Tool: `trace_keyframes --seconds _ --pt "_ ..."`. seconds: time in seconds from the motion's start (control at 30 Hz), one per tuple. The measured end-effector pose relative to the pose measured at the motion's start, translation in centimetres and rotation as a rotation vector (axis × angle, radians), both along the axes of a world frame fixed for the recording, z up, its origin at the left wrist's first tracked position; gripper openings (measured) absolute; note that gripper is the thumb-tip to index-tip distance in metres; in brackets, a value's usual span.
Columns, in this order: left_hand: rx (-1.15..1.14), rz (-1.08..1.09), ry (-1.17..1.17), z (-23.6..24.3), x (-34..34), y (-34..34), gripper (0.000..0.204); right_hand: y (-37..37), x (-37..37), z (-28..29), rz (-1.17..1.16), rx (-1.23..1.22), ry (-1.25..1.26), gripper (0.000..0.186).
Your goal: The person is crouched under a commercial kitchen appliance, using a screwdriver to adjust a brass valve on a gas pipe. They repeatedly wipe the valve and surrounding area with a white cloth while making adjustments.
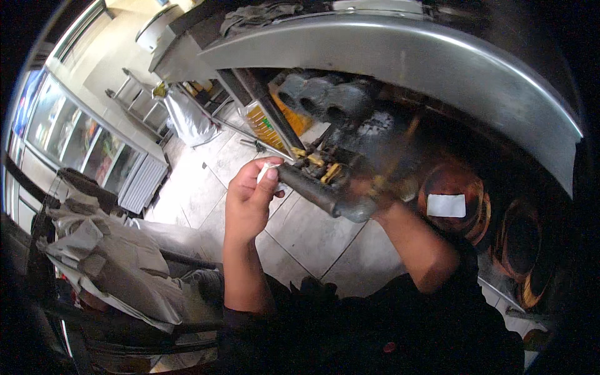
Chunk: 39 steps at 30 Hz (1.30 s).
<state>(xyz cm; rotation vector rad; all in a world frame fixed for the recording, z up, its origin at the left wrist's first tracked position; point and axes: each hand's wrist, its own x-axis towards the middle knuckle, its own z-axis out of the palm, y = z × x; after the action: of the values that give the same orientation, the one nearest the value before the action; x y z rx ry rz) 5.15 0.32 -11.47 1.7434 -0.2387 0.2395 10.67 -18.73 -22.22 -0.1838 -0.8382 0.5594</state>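
Observation:
In the middle of the view, my left hand [250, 194] pinches a crumpled white piece of paper or cloth [267, 170] between thumb and fingers. It is at the left end of a dark, grimy bar or pipe [306, 186]. My right hand [373, 192] reaches under the steel counter, to the right of that bar. Motion smears its fingers, so I cannot tell what they hold. A greyish, rounded, shiny thing [357, 210] shows just below it, its kind unclear. Behind the bar sit several dark fittings with yellow parts [331, 173].
The steel counter edge [400, 53] curves above my hands. Beneath it lie dark rounded hollow pieces [334, 103], an orange crate [265, 122] and brown round items [450, 178], one bearing a white paper [446, 205]. Left are a cloth-draped bundle [112, 250] and a glass-front fridge [81, 137].

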Motion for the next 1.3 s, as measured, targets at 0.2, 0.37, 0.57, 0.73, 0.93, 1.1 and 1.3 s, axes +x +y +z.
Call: trace_keyframes --seconds 0.2,0.37,0.57,0.73,0.93,1.1,1.3 --pt "0.173 0.039 0.144 -1.1 0.7 1.9 0.027 0.0 0.0 -0.8 -0.358 -0.279 -0.103 0.041" --pt "0.04 -0.113 0.13 -1.6 0.4 2.1 0.024 -0.9 -1.0 1.4 -1.076 -1.021 -0.769 0.041" --pt "0.187 -0.286 0.102 -1.7 0.2 0.8 0.018 -1.2 0.2 -1.1 -0.974 -0.87 -0.528 0.043" --pt "0.498 -0.157 -0.09 -2.3 0.2 0.3 0.015 -0.4 -1.1 1.4 -0.489 -0.698 0.086 0.054" --pt "0.572 0.043 -0.247 -3.4 0.5 -1.1 0.022 0.3 -1.1 1.6 -0.389 -0.513 0.117 0.06" --pt "0.704 0.1 -0.292 -3.7 0.8 -0.8 0.021 0.4 -0.4 0.4 -0.177 -0.27 0.345 0.04" --pt "0.751 0.003 -0.123 -1.6 -0.3 0.7 0.019 0.8 -1.2 1.9 -0.118 -0.165 0.453 0.034"
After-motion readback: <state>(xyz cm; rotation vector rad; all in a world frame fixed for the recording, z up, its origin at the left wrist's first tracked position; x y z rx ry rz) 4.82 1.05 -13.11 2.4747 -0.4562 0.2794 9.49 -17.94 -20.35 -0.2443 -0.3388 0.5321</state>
